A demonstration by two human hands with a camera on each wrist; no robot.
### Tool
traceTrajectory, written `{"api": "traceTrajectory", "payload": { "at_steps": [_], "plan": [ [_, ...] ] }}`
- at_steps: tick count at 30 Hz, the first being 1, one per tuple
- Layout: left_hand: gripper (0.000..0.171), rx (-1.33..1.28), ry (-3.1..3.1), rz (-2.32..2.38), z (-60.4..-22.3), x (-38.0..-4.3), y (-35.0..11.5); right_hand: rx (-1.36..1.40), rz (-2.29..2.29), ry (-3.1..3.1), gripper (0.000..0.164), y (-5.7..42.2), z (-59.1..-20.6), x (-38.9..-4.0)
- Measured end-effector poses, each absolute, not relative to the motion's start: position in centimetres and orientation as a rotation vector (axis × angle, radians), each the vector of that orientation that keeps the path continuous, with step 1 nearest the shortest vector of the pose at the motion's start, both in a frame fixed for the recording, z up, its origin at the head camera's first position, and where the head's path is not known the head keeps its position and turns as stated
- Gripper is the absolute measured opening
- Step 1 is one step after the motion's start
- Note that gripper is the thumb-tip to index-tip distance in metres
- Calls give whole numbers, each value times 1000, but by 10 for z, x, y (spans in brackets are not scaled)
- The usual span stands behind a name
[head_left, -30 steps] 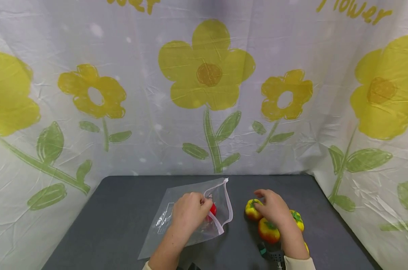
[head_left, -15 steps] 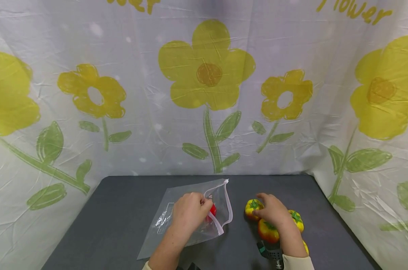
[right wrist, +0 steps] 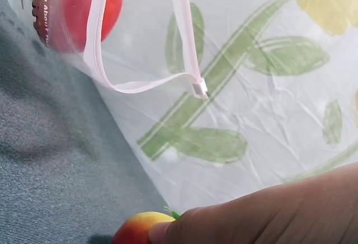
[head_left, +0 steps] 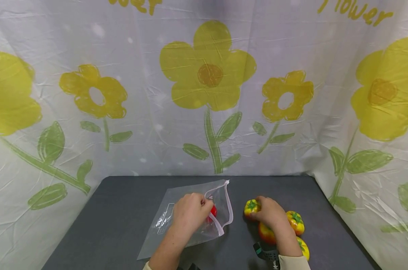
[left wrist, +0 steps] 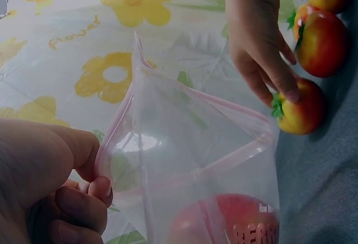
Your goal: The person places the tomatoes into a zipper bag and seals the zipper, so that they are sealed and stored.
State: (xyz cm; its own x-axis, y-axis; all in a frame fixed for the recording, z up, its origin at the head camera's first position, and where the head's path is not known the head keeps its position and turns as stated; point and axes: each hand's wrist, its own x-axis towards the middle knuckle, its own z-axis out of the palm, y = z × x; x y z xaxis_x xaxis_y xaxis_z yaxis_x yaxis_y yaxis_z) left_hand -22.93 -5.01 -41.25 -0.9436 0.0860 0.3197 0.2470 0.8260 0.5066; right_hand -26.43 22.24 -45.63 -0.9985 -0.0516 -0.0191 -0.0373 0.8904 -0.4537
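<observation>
My left hand (head_left: 190, 212) pinches the pink rim of a clear zip bag (left wrist: 179, 137) between thumb and fingers, and the mouth gapes toward the right. Inside the bag lies a round red fruit (right wrist: 95, 14), partly behind printed lettering. My right hand (head_left: 271, 213) grips a yellow-and-red tomato (left wrist: 305, 112) with a green leafy top, the farthest left of its group. In the right wrist view the thumb presses on this tomato (right wrist: 137, 230); most of the other fingers are hidden there.
More yellow-and-red tomatoes stand close by: one (head_left: 266, 234) partly under my right hand, one (head_left: 295, 222) to its right, one (head_left: 303, 247) nearer the front. A dark grey table (head_left: 116, 217) carries everything. Behind it hangs a white flower-printed sheet (head_left: 149, 142).
My right hand has gone from above the left tomato down to its right side and now holds it. The tomatoes on the right show more. My left hand and the bag stay put.
</observation>
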Motion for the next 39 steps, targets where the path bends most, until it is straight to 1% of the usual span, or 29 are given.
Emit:
{"api": "traceTrajectory", "payload": {
  "at_steps": [7,18,25,31,39],
  "plan": [
    [35,-257,-2725,-815,-413,-229,-51,-84,-706,3081,64,221,-451,-261],
    [36,-241,-2682,-803,-412,-230,-51,-108,-791,3137,69,212,-420,-246],
    [36,-241,-2691,-808,-410,-230,-51,-188,-867,3172,67,201,-407,-234],
    [39,-230,-2709,-816,-411,-230,-51,-256,-957,3137,67,188,-404,-230],
    [40,-228,-2732,-832,-410,-229,-51,-378,-1073,3037,58,171,-408,-229]
  ]
}}
